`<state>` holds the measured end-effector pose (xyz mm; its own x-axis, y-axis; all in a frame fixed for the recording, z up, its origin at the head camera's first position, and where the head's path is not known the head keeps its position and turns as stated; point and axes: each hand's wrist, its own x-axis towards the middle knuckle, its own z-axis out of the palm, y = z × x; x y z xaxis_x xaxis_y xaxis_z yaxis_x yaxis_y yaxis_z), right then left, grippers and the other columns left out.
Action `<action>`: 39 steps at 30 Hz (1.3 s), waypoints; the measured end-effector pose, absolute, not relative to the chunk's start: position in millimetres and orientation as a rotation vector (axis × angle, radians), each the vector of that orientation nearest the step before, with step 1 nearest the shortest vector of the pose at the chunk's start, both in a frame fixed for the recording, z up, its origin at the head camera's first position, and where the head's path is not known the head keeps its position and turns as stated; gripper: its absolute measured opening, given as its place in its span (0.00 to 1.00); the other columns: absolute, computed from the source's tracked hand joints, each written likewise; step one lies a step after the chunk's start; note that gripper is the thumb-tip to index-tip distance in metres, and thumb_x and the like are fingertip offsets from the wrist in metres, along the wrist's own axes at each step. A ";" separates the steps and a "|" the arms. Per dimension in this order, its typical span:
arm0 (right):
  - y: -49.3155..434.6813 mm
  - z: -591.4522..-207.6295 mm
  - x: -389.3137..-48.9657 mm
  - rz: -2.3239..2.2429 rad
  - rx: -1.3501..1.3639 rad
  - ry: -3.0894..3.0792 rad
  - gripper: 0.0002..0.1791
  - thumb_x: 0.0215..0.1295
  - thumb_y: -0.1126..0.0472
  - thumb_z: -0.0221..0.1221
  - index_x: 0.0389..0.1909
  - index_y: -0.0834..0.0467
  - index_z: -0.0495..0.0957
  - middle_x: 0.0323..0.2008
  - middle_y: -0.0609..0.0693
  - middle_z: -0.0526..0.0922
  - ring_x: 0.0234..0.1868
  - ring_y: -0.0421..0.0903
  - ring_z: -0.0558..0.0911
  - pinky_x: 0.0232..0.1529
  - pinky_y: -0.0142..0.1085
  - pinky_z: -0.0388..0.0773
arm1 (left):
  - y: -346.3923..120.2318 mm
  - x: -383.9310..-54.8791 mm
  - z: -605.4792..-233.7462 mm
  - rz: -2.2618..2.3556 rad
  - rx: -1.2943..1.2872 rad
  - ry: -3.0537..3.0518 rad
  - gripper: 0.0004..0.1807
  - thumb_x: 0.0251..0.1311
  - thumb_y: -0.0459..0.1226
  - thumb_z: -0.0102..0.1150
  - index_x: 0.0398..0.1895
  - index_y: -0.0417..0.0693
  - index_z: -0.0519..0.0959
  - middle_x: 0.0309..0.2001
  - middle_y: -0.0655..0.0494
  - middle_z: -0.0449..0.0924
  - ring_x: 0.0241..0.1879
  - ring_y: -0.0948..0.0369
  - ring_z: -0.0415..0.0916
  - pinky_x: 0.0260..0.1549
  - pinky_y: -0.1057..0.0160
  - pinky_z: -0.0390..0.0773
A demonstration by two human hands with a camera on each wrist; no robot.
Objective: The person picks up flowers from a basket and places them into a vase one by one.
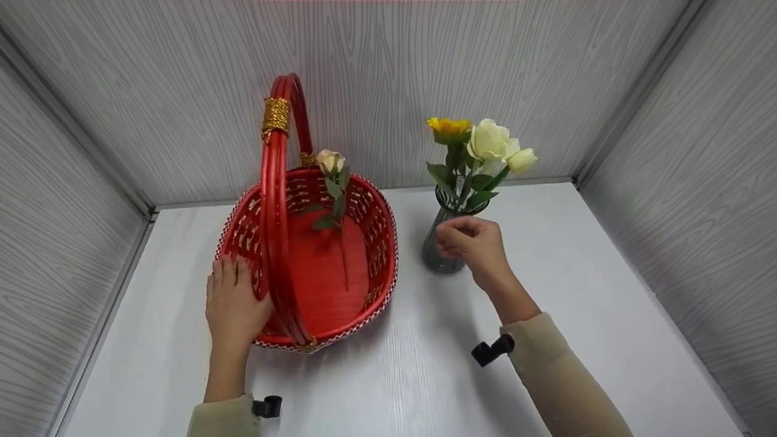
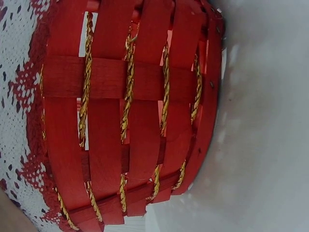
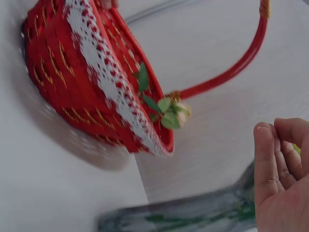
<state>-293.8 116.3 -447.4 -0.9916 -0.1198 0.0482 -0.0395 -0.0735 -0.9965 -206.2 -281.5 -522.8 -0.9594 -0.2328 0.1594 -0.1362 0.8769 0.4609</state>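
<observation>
My left hand (image 1: 234, 306) rests on the near left rim of a red woven basket (image 1: 328, 267), its thumb beside the arched handle. The left wrist view shows the basket's outer wall (image 2: 108, 121) close up. A pale cream rose (image 1: 331, 162) lies in the basket, its head at the far rim and its stem down over the red floor. My right hand (image 1: 479, 249) is raised in front of a grey glass vase (image 1: 432, 249), fingers curled and thumb tip near the index fingertip, nothing visible between them. The vase holds a yellow flower (image 1: 449, 130), a white rose (image 1: 489, 142) and a white tulip (image 1: 522, 160).
Basket and vase stand on a white table (image 1: 388, 388), the vase right of the basket. Grey wood-grain panels rise at the back (image 1: 376, 73), left and right. The basket handle (image 1: 274, 200) arches high over the basket's left part.
</observation>
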 end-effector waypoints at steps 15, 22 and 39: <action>45.3 -449.8 -298.2 -2.286 -0.220 1.861 0.10 0.64 0.65 0.65 0.41 0.69 0.81 0.32 0.59 0.85 0.30 0.47 0.86 0.35 0.37 0.87 | -284.7 -202.2 -520.3 -0.689 0.312 -2.848 0.49 0.59 0.46 0.61 0.76 0.31 0.50 0.77 0.30 0.40 0.78 0.38 0.33 0.75 0.38 0.35; 8.2 -442.5 -308.4 -2.292 -0.176 1.763 0.07 0.66 0.63 0.64 0.39 0.63 0.82 0.31 0.54 0.84 0.30 0.44 0.85 0.36 0.35 0.86 | -284.7 -203.6 -519.5 -0.685 0.297 -2.817 0.46 0.60 0.46 0.59 0.75 0.30 0.53 0.77 0.29 0.43 0.78 0.37 0.34 0.75 0.39 0.36; -42.5 -473.5 -329.3 -2.441 0.168 1.435 0.03 0.66 0.64 0.63 0.35 0.59 0.80 0.28 0.52 0.84 0.25 0.40 0.82 0.30 0.30 0.82 | -280.9 -208.0 -522.5 -0.676 0.301 -2.843 0.48 0.59 0.48 0.61 0.76 0.31 0.52 0.77 0.30 0.42 0.78 0.37 0.35 0.75 0.39 0.37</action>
